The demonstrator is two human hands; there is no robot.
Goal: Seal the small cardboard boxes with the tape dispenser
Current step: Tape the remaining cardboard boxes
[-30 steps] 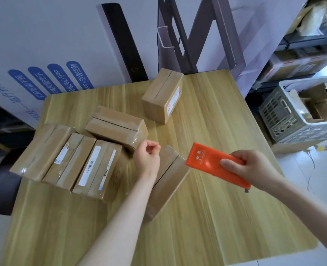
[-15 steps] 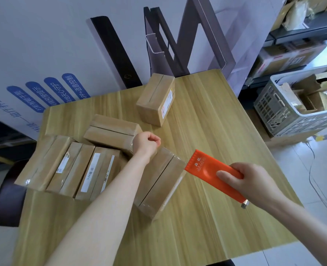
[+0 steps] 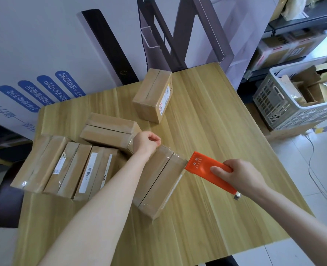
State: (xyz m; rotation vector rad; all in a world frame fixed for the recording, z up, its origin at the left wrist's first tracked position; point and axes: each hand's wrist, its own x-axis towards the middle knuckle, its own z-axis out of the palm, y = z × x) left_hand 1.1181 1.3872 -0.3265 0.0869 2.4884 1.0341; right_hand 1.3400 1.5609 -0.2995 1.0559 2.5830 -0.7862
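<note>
Stockroom clutter surrounds a pale wood-grain table (image 3: 216, 131). A big white board with blue oval labels (image 3: 34, 54) leans behind its far left, and a dark purple-brown frame (image 3: 178, 35) stands at the far edge. On the right, on the floor, a grey perforated plastic crate (image 3: 277, 104) holds torn cardboard scraps (image 3: 312, 87), with metal shelves of cartons (image 3: 285, 48) beyond it.

Six small brown cardboard boxes share the table. Three labelled ones lie side by side at the left (image 3: 66, 169). A fourth box (image 3: 109, 129) rests just behind them, tilted against the row. A fifth box (image 3: 153, 98) sits apart toward the far edge, with a label on its right face. The sixth box (image 3: 158, 181) lies slantwise in the middle, glossy clear tape over its far end.

The left hand (image 3: 146, 141) reaches in from the near left, forearm crossing that middle box, with its fingers curled into a fist set on the box's far end. The right hand (image 3: 243, 177) comes from the near right, its fingers and thumb wrapped round a flat orange plastic tape dispenser (image 3: 203, 167), whose toothed edge touches the middle box's far right corner. A small metal tip shows below the palm.

Bare wood runs from the dispenser to the table's right edge and along the near edge.
</note>
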